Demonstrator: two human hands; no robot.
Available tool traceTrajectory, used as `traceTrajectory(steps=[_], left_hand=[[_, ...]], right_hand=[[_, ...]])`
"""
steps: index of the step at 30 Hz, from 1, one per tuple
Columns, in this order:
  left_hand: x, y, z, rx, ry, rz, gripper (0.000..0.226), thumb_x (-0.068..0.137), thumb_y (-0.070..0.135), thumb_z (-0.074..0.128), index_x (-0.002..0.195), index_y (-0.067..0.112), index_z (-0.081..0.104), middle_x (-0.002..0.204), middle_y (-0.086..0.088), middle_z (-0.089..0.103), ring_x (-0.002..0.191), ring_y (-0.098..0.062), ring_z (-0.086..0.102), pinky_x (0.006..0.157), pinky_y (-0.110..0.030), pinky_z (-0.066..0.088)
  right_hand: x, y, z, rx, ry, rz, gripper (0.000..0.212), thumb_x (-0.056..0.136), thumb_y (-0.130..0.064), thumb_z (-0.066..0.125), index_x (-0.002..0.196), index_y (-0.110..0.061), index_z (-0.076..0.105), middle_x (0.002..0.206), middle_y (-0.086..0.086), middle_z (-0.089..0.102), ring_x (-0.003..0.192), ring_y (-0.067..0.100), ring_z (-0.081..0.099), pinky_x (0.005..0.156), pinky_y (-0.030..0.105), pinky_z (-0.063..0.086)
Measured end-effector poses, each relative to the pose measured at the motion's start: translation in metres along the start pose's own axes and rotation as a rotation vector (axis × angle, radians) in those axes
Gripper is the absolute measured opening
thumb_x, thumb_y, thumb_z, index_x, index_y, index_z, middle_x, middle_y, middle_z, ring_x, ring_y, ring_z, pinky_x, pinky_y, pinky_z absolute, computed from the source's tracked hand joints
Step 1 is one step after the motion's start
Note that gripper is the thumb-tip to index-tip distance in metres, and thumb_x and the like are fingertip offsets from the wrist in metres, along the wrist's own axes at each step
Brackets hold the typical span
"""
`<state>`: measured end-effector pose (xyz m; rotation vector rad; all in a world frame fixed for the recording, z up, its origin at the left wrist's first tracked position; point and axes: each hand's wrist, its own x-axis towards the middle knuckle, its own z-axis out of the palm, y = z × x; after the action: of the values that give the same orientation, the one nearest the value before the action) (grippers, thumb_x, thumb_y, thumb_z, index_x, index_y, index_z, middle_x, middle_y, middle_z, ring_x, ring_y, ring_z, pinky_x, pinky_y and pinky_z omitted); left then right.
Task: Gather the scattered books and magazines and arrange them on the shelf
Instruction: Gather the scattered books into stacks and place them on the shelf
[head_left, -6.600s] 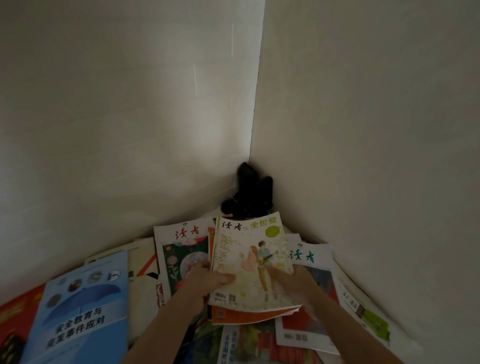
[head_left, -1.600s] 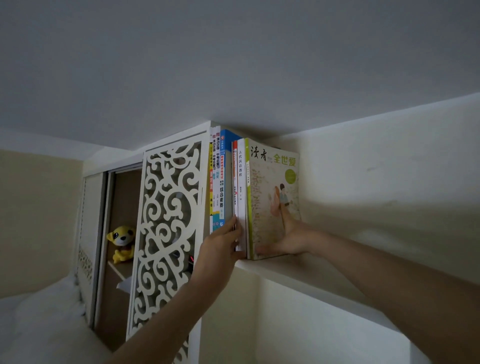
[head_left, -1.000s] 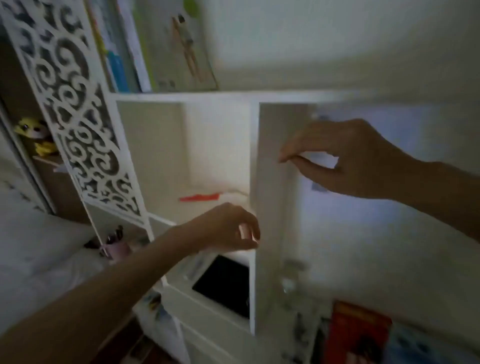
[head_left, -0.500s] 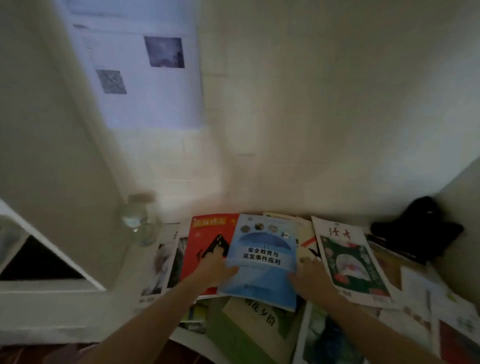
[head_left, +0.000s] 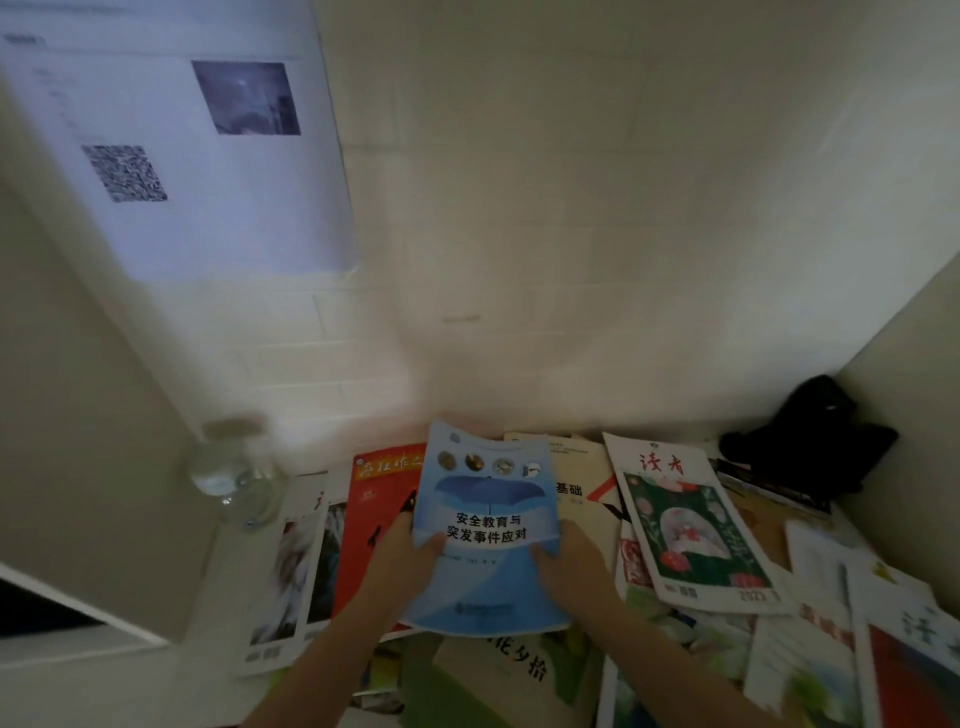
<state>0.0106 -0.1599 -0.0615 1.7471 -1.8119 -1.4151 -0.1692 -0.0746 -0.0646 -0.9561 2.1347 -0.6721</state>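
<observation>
Gripping the blue book (head_left: 485, 540), left hand (head_left: 410, 551) and right hand (head_left: 569, 564) fingers clamp its edges.

Single head-worn view, angled down, close above scattered magazines (head_left: 691, 525) in a wall corner.

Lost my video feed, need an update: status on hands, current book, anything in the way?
Left hand and right hand both gripping the blue umbrella-cover book, lifted off the pile. Red magazine beneath. Glass jar left, clear of it.
</observation>
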Motion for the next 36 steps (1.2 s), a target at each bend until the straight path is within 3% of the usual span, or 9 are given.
traceTrajectory(steps=[3,6,9,14,19,23,27,33,36], left_hand=[[0.003,-0.027,-0.029,0.062,0.153,-0.013,0.038,0.09,0.032,0.064,0.12,0.012,0.053,0.115,-0.009,0.062,0.101,-0.027,0.06,0.083,-0.036,0.051],[0.008,-0.057,-0.04,-0.036,0.1,-0.128,0.055,0.087,0.034,0.067,0.134,0.013,0.048,0.125,-0.013,0.062,0.106,-0.033,0.062,0.09,-0.044,0.053],[0.011,-0.062,-0.039,-0.106,0.164,-0.163,0.047,0.083,0.025,0.073,0.123,0.008,0.054,0.116,-0.016,0.065,0.097,-0.032,0.064,0.083,-0.045,0.056],[0.011,-0.058,-0.059,-0.328,0.129,-0.249,0.045,0.071,0.018,0.084,0.105,0.001,0.06,0.104,-0.018,0.068,0.088,-0.035,0.067,0.077,-0.05,0.058],[-0.023,-0.009,-0.067,0.137,0.134,-0.049,0.024,0.099,0.022,0.047,0.114,0.003,0.044,0.107,-0.012,0.055,0.084,-0.02,0.052,0.059,-0.025,0.043],[-0.063,0.045,-0.081,0.174,0.185,0.223,0.017,0.098,0.028,0.047,0.106,0.017,0.036,0.086,0.003,0.051,0.071,-0.013,0.055,0.052,-0.028,0.047],[-0.081,0.094,-0.061,-0.163,0.12,0.341,0.02,0.095,0.03,0.053,0.11,0.02,0.044,0.097,0.004,0.057,0.083,-0.017,0.06,0.061,-0.031,0.051],[-0.058,0.094,0.037,-0.456,-0.171,0.152,0.024,0.093,0.022,0.059,0.114,0.021,0.05,0.106,0.001,0.063,0.088,-0.019,0.065,0.059,-0.026,0.057],[-0.049,0.06,0.075,-0.404,-0.236,-0.04,0.031,0.09,0.029,0.064,0.117,0.021,0.052,0.114,-0.007,0.064,0.094,-0.028,0.066,0.077,-0.044,0.059]], right_hand=[[-0.003,-0.034,0.017,0.01,0.011,-0.11,0.019,0.096,-0.019,0.053,0.113,-0.011,0.052,0.103,0.0,0.057,0.095,0.017,0.058,0.073,0.021,0.047],[-0.005,-0.048,0.042,-0.064,0.004,-0.122,0.017,0.093,-0.017,0.053,0.11,-0.014,0.055,0.106,0.001,0.063,0.097,0.019,0.062,0.078,0.026,0.053],[-0.005,-0.037,0.06,-0.13,-0.024,-0.093,0.026,0.09,-0.019,0.054,0.116,-0.018,0.053,0.111,0.0,0.062,0.1,0.016,0.061,0.084,0.031,0.056],[-0.008,-0.035,0.059,-0.109,-0.031,-0.115,0.041,0.092,-0.019,0.058,0.131,-0.013,0.047,0.122,0.004,0.059,0.109,0.017,0.058,0.083,0.019,0.048],[-0.015,-0.038,0.056,-0.037,-0.151,-0.092,0.042,0.09,-0.019,0.06,0.13,-0.014,0.049,0.129,0.002,0.057,0.117,0.02,0.055,0.095,0.024,0.046],[-0.035,-0.036,0.026,0.537,-0.292,0.07,0.039,0.087,-0.018,0.067,0.124,-0.014,0.057,0.12,0.003,0.063,0.107,0.023,0.061,0.096,0.039,0.051],[-0.061,-0.018,-0.045,1.058,-0.355,0.161,0.036,0.09,-0.027,0.067,0.121,-0.01,0.06,0.115,0.016,0.068,0.1,0.032,0.068,0.082,0.047,0.057],[-0.068,0.03,-0.118,0.575,-0.032,0.059,0.031,0.092,-0.029,0.061,0.118,-0.013,0.057,0.1,0.0,0.07,0.082,0.014,0.071,0.061,0.026,0.059],[-0.061,0.081,-0.114,0.14,0.105,0.082,0.025,0.093,-0.04,0.058,0.109,-0.02,0.059,0.099,-0.002,0.067,0.082,0.01,0.067,0.067,0.028,0.06]])
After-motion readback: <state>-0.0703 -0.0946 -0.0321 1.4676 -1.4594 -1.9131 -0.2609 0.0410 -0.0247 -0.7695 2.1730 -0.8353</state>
